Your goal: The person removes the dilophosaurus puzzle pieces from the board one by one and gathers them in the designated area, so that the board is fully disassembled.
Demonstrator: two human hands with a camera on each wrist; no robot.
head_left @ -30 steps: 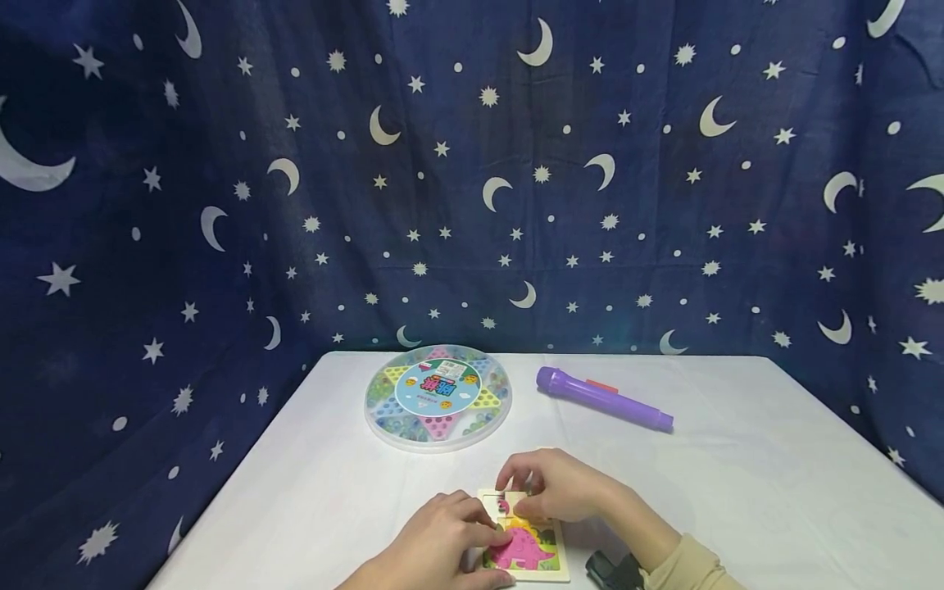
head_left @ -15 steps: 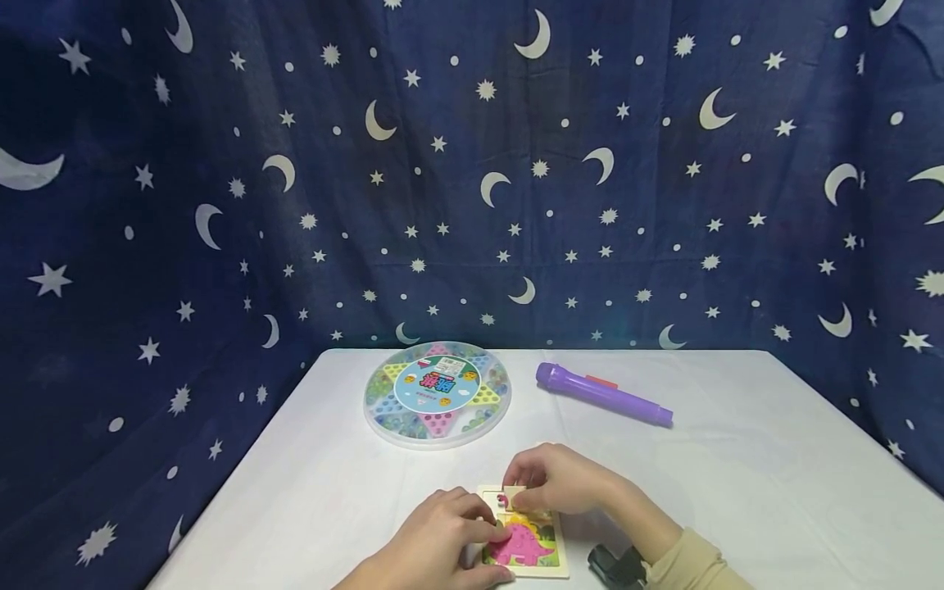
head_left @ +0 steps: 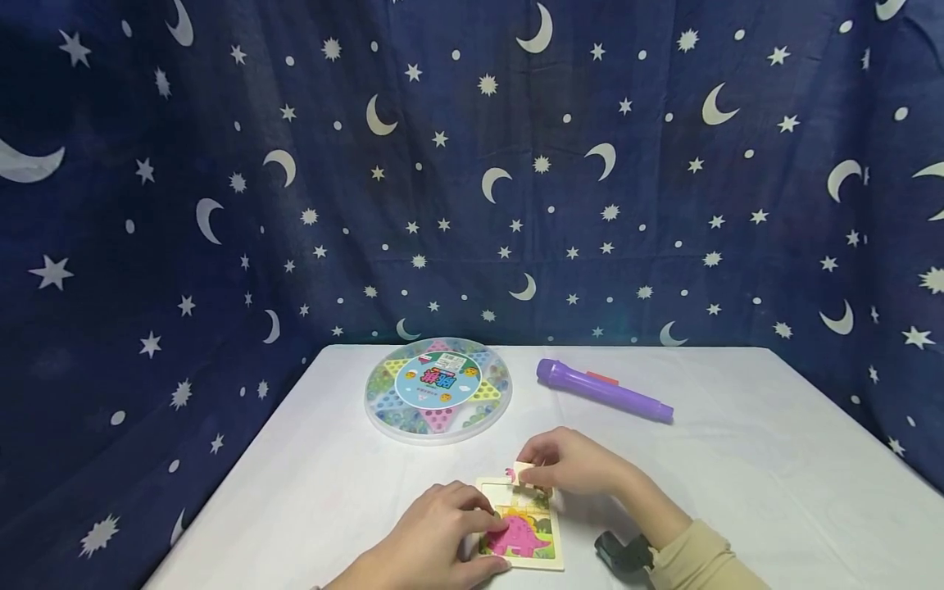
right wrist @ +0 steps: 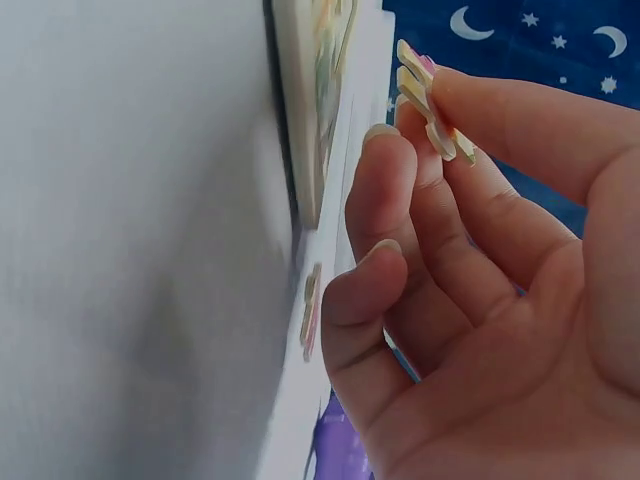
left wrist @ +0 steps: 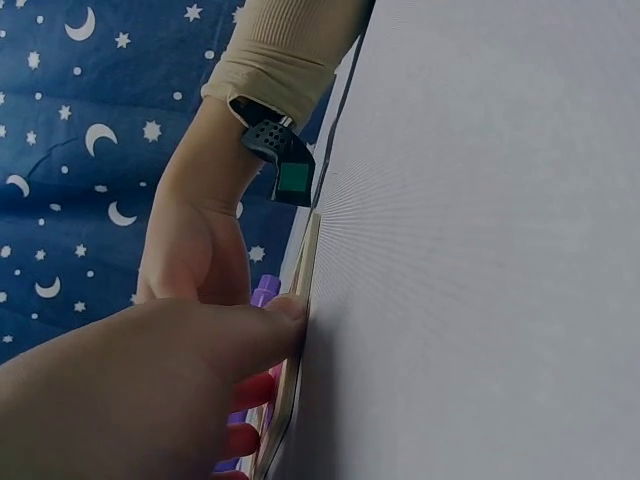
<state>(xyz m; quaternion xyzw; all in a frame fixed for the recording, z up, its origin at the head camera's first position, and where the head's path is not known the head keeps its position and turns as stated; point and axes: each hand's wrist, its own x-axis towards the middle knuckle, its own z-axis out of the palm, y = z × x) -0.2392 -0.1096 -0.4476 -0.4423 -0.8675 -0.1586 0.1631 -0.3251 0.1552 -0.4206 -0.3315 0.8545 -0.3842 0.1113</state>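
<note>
A small wooden jigsaw puzzle (head_left: 542,565) with a pink dinosaur lies flat near the table's front edge. Its upper left part shows a pale bare patch. My left hand (head_left: 435,528) holds it at the left side, thumb by the lower left corner and index finger across the dinosaur. Above the puzzle's far edge my right hand (head_left: 578,467) pinches a puzzle piece (head_left: 523,472) with a bit of pink on it. In the right wrist view that piece sits between thumb and fingers, off the board. Its printed face is mostly hidden there.
A round Chinese checkers set (head_left: 438,389) with marbles under a clear lid lies at the back left of the white table (head_left: 737,475). Right of it is a purple toy microphone (head_left: 605,392). Another small piece (right wrist: 311,312) lies near the board in the right wrist view.
The right hand has lifted the puzzle piece from the puzzle's upper part and moved it away and slightly right, uncovering a pale patch. The left hand stays on the board.
</note>
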